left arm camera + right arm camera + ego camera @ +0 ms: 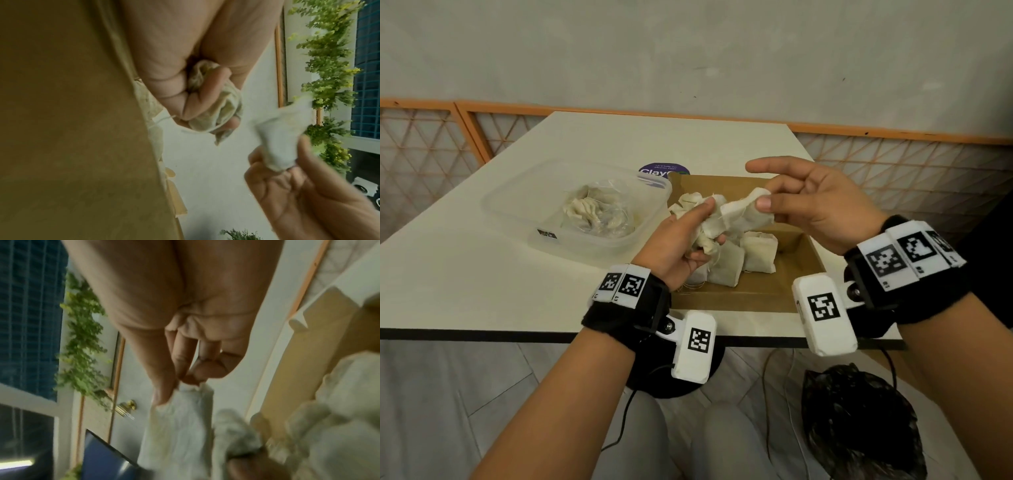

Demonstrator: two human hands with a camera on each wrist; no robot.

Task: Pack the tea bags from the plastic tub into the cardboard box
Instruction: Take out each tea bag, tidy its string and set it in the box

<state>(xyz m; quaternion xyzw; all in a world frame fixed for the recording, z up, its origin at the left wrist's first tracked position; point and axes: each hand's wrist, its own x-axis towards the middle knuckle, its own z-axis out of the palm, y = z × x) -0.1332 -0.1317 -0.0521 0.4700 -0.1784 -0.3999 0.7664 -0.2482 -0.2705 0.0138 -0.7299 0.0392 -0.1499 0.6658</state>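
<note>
- Above the cardboard box (763, 294), both hands are raised and working on tea bags.
- Left hand (674, 240) clutches a crumpled bunch of tea bags (709, 229), fingers curled round it; loose strings hang from the bunch.
- Right hand (815, 209) pinches one tea bag (743, 214) between thumb and fingers, index finger extended; this bag reaches to the bunch.
- Packed tea bags (743, 260) stand in the box, beneath the hands.
- Plastic tub (517, 209) sits left of the box, touching it, with more tea bags (585, 209) inside.
- Both containers rest on a white table (482, 274).
</note>
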